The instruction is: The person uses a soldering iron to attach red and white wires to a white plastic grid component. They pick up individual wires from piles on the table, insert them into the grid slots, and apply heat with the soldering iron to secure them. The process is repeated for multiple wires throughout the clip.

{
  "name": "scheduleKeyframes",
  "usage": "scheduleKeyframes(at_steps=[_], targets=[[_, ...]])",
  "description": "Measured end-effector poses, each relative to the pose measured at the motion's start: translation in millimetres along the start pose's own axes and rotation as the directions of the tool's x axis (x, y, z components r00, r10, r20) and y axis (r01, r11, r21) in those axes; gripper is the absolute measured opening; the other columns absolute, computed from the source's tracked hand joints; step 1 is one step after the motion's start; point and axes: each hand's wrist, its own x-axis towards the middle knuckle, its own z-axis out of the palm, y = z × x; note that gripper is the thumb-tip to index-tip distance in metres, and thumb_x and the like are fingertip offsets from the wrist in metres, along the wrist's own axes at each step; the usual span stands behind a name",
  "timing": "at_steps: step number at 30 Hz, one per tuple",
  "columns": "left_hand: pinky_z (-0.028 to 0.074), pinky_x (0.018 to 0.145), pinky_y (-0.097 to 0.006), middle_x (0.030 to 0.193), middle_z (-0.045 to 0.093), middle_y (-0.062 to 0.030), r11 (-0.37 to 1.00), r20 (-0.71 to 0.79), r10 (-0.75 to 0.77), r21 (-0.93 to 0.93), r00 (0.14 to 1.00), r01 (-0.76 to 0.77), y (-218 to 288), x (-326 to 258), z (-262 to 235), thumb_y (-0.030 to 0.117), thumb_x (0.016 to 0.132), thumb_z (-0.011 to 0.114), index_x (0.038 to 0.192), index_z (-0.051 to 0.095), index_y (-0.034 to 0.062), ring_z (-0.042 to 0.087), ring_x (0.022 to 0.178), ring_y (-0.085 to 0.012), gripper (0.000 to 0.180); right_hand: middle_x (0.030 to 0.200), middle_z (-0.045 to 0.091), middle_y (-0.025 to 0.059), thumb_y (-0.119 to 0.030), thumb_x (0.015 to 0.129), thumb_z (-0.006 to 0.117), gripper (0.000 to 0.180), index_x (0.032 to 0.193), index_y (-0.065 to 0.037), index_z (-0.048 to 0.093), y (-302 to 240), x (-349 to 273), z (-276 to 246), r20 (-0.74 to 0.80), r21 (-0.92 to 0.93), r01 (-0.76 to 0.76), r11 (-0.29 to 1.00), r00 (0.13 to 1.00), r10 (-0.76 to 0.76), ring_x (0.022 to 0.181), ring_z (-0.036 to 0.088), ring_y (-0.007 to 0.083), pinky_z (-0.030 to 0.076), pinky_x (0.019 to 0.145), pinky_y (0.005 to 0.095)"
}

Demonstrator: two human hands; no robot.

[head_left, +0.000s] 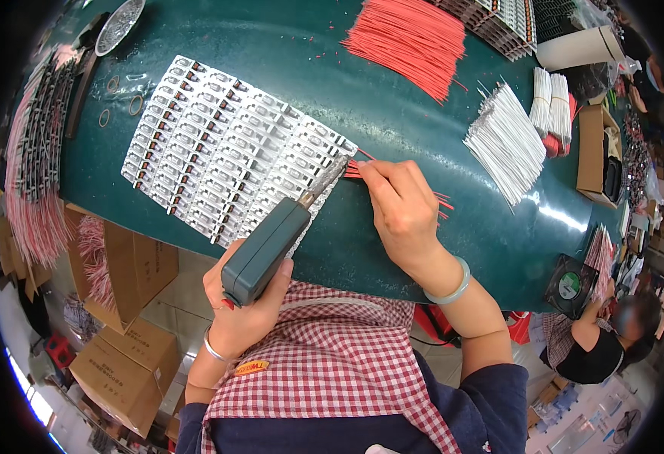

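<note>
My left hand [243, 325] is wrapped round the body of a dark green gun-shaped soldering tool [268, 250]. Its long metal tip [326, 181] points up and right over the right edge of a panel of small white parts [260, 140]. At that edge my right hand [404, 208] pinches thin red wires [354, 169], fingertips just beside the tip. Other red wire ends [444, 203] stick out past this hand. The parts stand in slanted rows, and the left rows carry small dark and orange pieces. Whether the tip touches a wire is too small to tell.
Beyond the panel lies a pile of red wires [408, 45]; white wires [506, 144] lie to the right. Black parts with pink wires [33, 166] cover the left end. A metal dish [120, 27] stands far left, cartons [124, 371] below. Another person [593, 340] sits at right.
</note>
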Motion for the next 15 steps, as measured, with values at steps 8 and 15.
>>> scheduleKeyframes(at_steps=[8,15], targets=[[0.048,0.061,-0.024,0.083,0.065,-0.0053,0.999,0.016,-0.018,0.033,1.0,0.018,2.0,-2.3,-2.4,0.001,0.081,0.074,0.097,0.068,-0.0036,0.059,0.069,-0.0102,0.018,0.093,0.064,0.0098,0.002,0.069,0.066,0.03,0.099,0.004,0.067,-1.1,0.4,-1.7,0.022,-0.019,-0.006,1.0,1.0,0.007,0.077,0.059,0.0226,0.051,0.061,0.0319],[0.051,0.062,-0.026,0.084,0.07,-0.0085,0.999,-0.08,-0.026,0.023,0.996,0.028,-10.7,-15.4,-7.2,0.006,0.08,0.076,0.097,0.071,-0.0019,0.066,0.069,-0.0138,0.019,0.093,0.064,0.0093,0.003,0.069,0.067,0.03,0.099,0.003,0.067,-1.4,-1.8,2.3,0.002,-0.029,-0.025,0.999,1.0,0.025,0.079,0.059,0.023,0.051,0.062,0.0324]])
